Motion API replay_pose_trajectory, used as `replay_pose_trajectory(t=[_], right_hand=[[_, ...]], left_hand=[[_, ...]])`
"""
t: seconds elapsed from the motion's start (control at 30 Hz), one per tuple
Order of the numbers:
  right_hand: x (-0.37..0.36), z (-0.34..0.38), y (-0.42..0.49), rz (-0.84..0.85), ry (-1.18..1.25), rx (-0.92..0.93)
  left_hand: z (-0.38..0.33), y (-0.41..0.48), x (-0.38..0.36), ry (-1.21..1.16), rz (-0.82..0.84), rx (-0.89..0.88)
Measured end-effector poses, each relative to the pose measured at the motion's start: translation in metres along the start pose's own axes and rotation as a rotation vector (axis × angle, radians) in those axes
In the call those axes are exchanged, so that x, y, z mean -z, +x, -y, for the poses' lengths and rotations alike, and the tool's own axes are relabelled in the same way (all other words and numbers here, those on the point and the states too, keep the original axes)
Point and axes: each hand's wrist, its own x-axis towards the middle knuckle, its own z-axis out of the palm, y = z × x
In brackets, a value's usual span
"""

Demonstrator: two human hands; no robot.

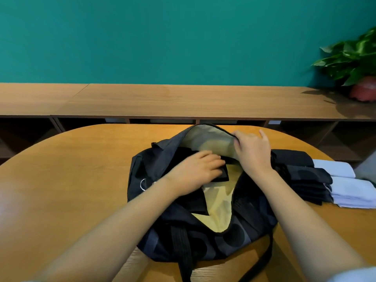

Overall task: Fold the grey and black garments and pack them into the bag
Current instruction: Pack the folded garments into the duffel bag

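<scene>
**Black garment going into duffel, both hands busy**

Black duffel bag (234,237), soft fabric w/ big grey circles printed on it, is lying unzipped mid-way across the oval wooden table (71,169), showing its pale yellow lining (219,212). L hand (200,169) is reaching into the bag, fingers curling over a flat folded black garment (222,177); slightly blurred. R hand (252,151) is gripping the bag's far rim, holding the opening wide. Metal ring (143,184) is hanging at the bag's left end; a black strap (184,251) is trailing off the near table edge. Just right of the bag, folded black garments (305,180) are sitting in a stack, w/ pale grey folded garments (354,194) beyond. Table left of the bag is showing bare wood.
</scene>
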Motion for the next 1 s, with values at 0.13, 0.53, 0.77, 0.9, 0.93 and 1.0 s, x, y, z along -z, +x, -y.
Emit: replay_pose_trajectory(t=[0.13,0.53,0.77,0.9,0.93,1.0], right_hand=[[0.000,-0.002,0.001,-0.075,0.018,0.045],[0.026,0.015,-0.029,-0.077,0.074,0.268],[-0.025,0.003,-0.139,0.250,-0.044,0.426],[-0.043,0.001,-0.154,0.288,-0.047,0.349],[-0.044,0.002,-0.156,0.281,-0.049,0.337],[-0.043,0.004,-0.158,0.261,-0.027,0.293]], left_hand=[[-0.016,0.027,-0.027,-0.145,0.512,0.230],[-0.031,0.018,-0.006,-0.360,0.511,0.350],[-0.037,-0.050,-0.003,-0.335,0.502,0.315],[-0.041,-0.048,-0.009,-0.292,0.435,0.296],[-0.043,-0.046,-0.010,-0.287,0.433,0.299],[-0.043,-0.047,-0.011,-0.269,0.441,0.294]])
